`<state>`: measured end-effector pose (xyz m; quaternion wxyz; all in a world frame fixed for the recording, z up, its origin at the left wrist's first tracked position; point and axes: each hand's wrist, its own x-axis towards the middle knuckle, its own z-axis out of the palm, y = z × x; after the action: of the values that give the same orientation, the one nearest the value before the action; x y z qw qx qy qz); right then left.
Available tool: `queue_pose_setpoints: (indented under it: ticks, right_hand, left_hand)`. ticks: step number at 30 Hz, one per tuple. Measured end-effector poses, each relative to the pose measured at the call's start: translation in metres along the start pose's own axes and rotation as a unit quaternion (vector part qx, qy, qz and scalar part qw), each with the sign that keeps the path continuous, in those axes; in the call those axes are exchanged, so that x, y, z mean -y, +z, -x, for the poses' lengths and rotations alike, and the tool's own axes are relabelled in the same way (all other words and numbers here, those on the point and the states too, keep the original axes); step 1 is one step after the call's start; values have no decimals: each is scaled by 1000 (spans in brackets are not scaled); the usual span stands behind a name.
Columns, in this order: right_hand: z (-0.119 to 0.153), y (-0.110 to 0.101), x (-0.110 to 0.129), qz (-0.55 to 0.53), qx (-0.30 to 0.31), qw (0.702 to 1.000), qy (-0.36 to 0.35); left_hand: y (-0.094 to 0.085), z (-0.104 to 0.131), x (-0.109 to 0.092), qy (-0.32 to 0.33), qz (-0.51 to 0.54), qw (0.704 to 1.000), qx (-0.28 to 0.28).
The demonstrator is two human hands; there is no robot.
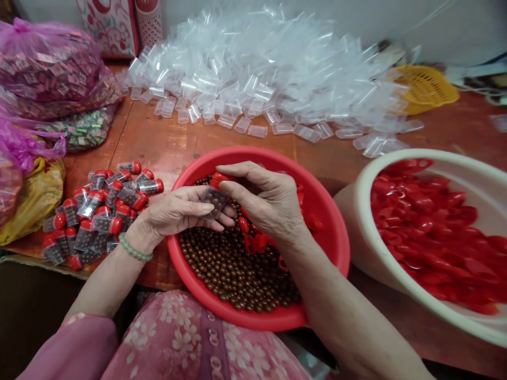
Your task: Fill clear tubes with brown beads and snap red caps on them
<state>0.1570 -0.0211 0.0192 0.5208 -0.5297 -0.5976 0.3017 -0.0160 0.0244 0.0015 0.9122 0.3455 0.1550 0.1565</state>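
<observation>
My left hand (pixel 178 211) holds a small clear plastic container (pixel 214 202) filled with brown beads, its thumb lying along the side. The thumb and fingers of my right hand (pixel 265 198) pinch the red cap (pixel 218 180) on the container's top. Whether the cap is fully seated cannot be made out. Both hands are above a red basin (pixel 257 316) of brown beads (pixel 237 274). Loose red caps (pixel 259 243) lie on the beads, partly hidden behind my right hand and forearm.
Capped, bead-filled containers (pixel 93 211) are piled left of the basin. Empty clear containers (pixel 253 68) are heaped along the back. A white tub (pixel 360 211) of red caps (pixel 431 232) stands right. Filled plastic bags (pixel 51 79) sit at left, a yellow basket (pixel 430 89) at back right.
</observation>
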Motion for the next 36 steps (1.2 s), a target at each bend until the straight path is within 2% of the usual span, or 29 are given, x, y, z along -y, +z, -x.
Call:
queue_pose_setpoints:
  ticks: [7,17,23,29,36]
  right_hand:
    - [1,1,-2,-42,-24,998,29]
    - [-5,-12,-6,-10,33,999,-29]
    - [-4,-11,-8,-13,42,999,-24]
    - [-3,-11,-8,28,48,997,-59]
    - [-2,-23,-6,56,39,997,-24]
  left_hand:
    - [-2,-1,1,-5,22,1000,-10]
    - [-2,-2,1,-20,9,1000,-9]
    - [-1,-4,2,-25,-8,999,-20]
    - [-2,-5,3,-13,1,999,-42]
    - [-1,-5,2,3,10,999,-45]
